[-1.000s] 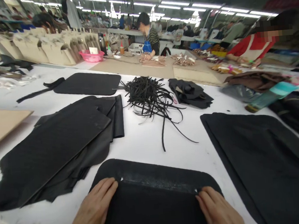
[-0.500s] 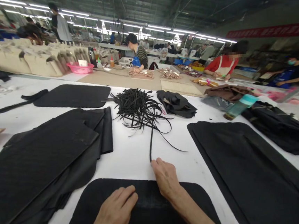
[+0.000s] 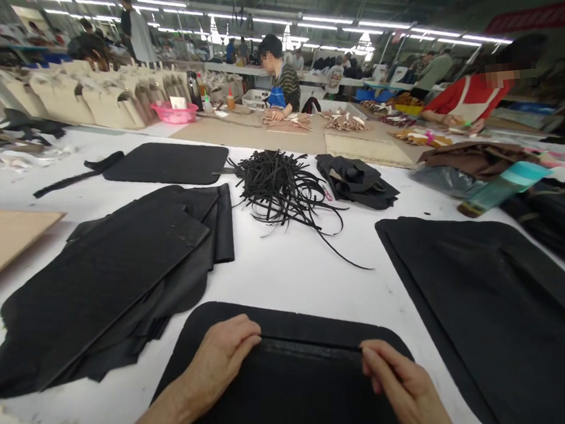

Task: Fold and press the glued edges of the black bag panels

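Observation:
Directly in front of me lies a black rounded panel (image 3: 279, 403) that looks like leather or fabric. A thin black strip (image 3: 308, 343) runs straight across its upper part. The strip's left end is pinched by my left hand (image 3: 225, 352), its right end by my right hand (image 3: 401, 380). Between the hands the strip stretches over a slightly shiny band (image 3: 294, 351) on the panel. Beyond, a tangled heap of black strips (image 3: 275, 183) lies on the white table (image 3: 288, 271), one long strand curling towards me.
Stacked black panels lie to the left (image 3: 119, 272) and right (image 3: 483, 300). Another black panel (image 3: 169, 164) and crumpled black pieces (image 3: 356, 182) lie farther back. A teal-lidded bottle (image 3: 503, 189) rests at right, a tan board (image 3: 12, 239) at left. Co-workers sit across the table.
My right hand has drawn a strip from the heap and brought it down to the right over the panel. My left hand now grips its other end. The view has shifted left.

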### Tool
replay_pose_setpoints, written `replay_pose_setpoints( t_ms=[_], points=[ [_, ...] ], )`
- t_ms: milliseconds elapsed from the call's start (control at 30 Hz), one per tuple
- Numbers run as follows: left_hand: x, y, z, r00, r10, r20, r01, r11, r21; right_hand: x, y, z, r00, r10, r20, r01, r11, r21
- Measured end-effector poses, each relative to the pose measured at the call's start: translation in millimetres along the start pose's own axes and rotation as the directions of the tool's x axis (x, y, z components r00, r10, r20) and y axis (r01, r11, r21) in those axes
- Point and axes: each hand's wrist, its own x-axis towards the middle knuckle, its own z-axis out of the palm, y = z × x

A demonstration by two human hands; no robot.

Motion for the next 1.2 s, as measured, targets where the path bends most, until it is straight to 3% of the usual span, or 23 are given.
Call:
replay_pose_setpoints(
  t_ms=[100, 233, 367, 433, 567, 867, 1200],
  points=[
    [-7, -5, -14.2, 0.997, -0.074, -0.019, 0.074, 0.997, -0.007, -3, 15, -13, 0.991, 0.13, -0.035, -0.128, 0.991, 0.042],
    [-13, -2, -23.3, 0.976, -0.215, -0.021, 0.213, 0.973, -0.088, -4, 23, -15, 0.974, 0.214, -0.074, -0.207, 0.974, 0.087],
    [-10, 0, -21.1, 0.89, -0.455, 0.019, 0.439, 0.845, -0.304, 3, 23, -11, 0.966, 0.244, -0.085, -0.233, 0.965, 0.12],
    [-7, -1, -18.9, 0.857, -0.515, 0.028, 0.484, 0.785, -0.386, 7, 24, -10, 0.965, 0.247, -0.082, -0.235, 0.963, 0.131],
    [-3, -6, -17.4, 0.845, -0.535, -0.011, 0.492, 0.785, -0.375, 10, 29, -11, 0.964, 0.254, -0.08, -0.245, 0.964, 0.104],
    [1, -13, -21.7, 0.884, -0.465, -0.047, 0.455, 0.879, -0.147, 9, 38, -10, 0.94, 0.338, -0.038, -0.338, 0.941, 0.015],
    [3, -22, -16.5, 0.853, -0.52, -0.041, 0.521, 0.854, 0.016, 14, 43, -3, 0.938, 0.346, -0.009, -0.346, 0.933, -0.1]
  ],
)
